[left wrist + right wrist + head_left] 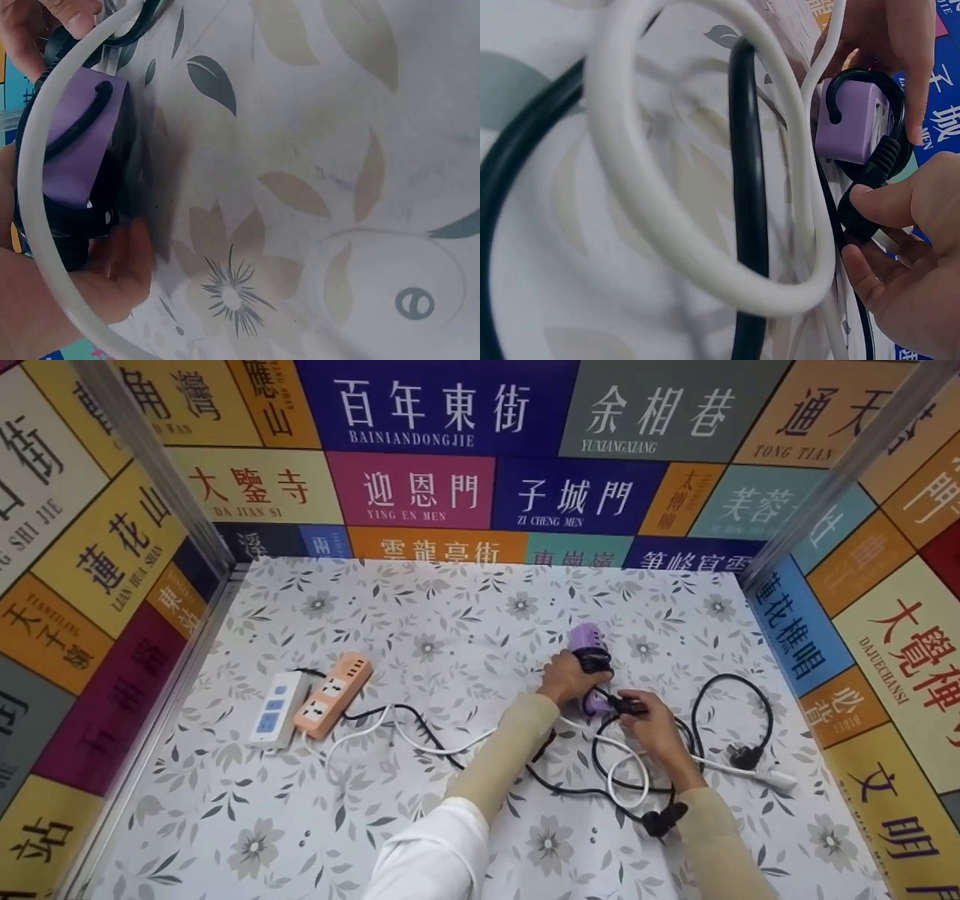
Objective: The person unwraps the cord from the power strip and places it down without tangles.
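A purple power strip [587, 636] lies right of the middle of the table, with black cord wound round its body. My left hand [570, 679] grips it around the wound cord. Between the thumb and fingers of my right hand [654, 724] is the black plug [859, 214] of that cord, close to the strip's near end. In the left wrist view, the strip's purple end [82, 142] shows a black cord coming out of it. A loop of white cord [705, 247] crosses in front of the right wrist camera.
An orange power strip [330, 697] and a white one [276, 716] lie side by side on the left. Their cords tangle under my forearms. Two black plugs [664, 817] and a white plug [776, 778] lie at the right. Printed panels [442, 405] border the table.
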{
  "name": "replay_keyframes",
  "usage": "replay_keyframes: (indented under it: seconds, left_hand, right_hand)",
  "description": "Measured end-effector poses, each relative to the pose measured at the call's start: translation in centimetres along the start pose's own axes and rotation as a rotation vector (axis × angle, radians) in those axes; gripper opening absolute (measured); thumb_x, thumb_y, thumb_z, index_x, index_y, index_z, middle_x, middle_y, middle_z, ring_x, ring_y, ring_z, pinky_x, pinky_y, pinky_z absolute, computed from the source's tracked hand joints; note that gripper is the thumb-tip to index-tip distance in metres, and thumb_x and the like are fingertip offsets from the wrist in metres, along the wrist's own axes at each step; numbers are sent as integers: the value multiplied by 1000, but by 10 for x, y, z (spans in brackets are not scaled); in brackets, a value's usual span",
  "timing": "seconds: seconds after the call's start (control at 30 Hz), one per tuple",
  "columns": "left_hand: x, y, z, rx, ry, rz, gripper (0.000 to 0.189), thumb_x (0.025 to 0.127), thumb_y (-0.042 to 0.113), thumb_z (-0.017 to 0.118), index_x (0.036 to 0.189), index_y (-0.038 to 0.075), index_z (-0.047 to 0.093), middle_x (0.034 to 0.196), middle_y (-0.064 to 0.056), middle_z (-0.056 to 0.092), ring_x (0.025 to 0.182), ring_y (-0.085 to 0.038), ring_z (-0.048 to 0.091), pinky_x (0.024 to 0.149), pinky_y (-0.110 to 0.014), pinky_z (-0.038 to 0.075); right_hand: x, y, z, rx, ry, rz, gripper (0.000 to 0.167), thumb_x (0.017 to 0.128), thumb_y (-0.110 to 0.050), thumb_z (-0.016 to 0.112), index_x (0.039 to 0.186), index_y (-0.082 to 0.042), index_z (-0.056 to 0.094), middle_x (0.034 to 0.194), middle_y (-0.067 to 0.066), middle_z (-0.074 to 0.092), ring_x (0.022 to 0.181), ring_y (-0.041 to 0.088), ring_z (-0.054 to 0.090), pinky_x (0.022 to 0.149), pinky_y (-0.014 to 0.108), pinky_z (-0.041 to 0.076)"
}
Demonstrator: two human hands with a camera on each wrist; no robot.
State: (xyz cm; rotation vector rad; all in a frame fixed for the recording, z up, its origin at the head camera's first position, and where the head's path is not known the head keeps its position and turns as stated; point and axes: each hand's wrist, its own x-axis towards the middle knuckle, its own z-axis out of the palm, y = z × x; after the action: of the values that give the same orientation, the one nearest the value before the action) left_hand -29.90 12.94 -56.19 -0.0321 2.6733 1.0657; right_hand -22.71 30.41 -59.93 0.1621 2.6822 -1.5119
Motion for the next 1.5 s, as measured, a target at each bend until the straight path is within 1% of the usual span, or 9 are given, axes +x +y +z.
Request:
replay_keyframes:
  seconds: [0.13,0.37,0.57,0.8,0.87,0.97,1.13,1.3,1.5]
  left_hand:
    - [0,-3,3,-12,53,-2,76,79,58,76,127,3,57,118,-11,67,109,-26,63,96,-36,52]
    - [3,-17,5,-246,103,80,72,75,40,84,127,3,48,112,-11,67,100,-22,66,90,-29,55]
    - [0,-23,-13,-513,83,73,76,71,28,88,129,3,45,115,-14,66,103,-21,64,92,-28,53]
    - [-11,-29,-44,-964,-42,56,102,69,2,83,154,9,27,128,-17,61,104,-21,65,88,-29,56]
    - [-16,-31,-51,-1072,-53,60,98,68,-4,80,151,10,32,122,-14,64,96,-21,68,80,-30,58]
    - [-22,-34,-58,-1194,-76,142,74,68,-11,74,137,2,50,108,-10,70,87,-18,69,75,-28,59]
    - [-37,-37,-64,-1269,-128,215,54,71,-15,68,123,-5,59,104,-12,72,86,-17,69,78,-28,60]
    - [-50,-34,-73,-1295,-117,132,50,81,-6,69,128,-2,54,110,-18,72,86,-18,71,80,-31,61]
    - [-56,-33,-87,-1078,-6,54,37,96,33,67,115,2,63,101,-17,77,84,-22,76,78,-28,61]
  right_hand:
    - [-2,3,-3,-8,-7,-12,46,89,7,63,134,-2,60,124,29,62,106,31,64,76,12,51]
    - [-6,3,-1,-39,-40,-56,45,89,1,70,133,-1,61,119,25,67,103,25,67,78,11,50]
    - [-14,-6,5,-19,-56,-135,44,89,-4,73,132,-3,64,122,22,64,110,31,64,82,9,49]
    - [-24,-33,10,184,-65,-190,48,89,5,68,136,6,55,120,21,64,103,4,63,81,11,52]
    - [-28,-44,10,285,-74,-183,46,91,4,67,135,8,54,115,10,65,102,0,63,80,13,54]
    - [-34,-60,13,436,-83,-155,42,95,-1,64,134,9,52,113,0,61,106,0,64,86,17,56]
    - [-42,-83,24,594,-60,-124,41,97,0,60,134,12,46,122,4,60,108,4,66,96,25,56]
    - [-50,-96,32,665,-74,-126,39,99,1,56,133,13,43,127,12,55,111,7,66,99,31,56]
    - [-53,-103,41,706,-122,-142,37,100,1,54,133,13,42,123,10,56,110,11,66,97,30,56]
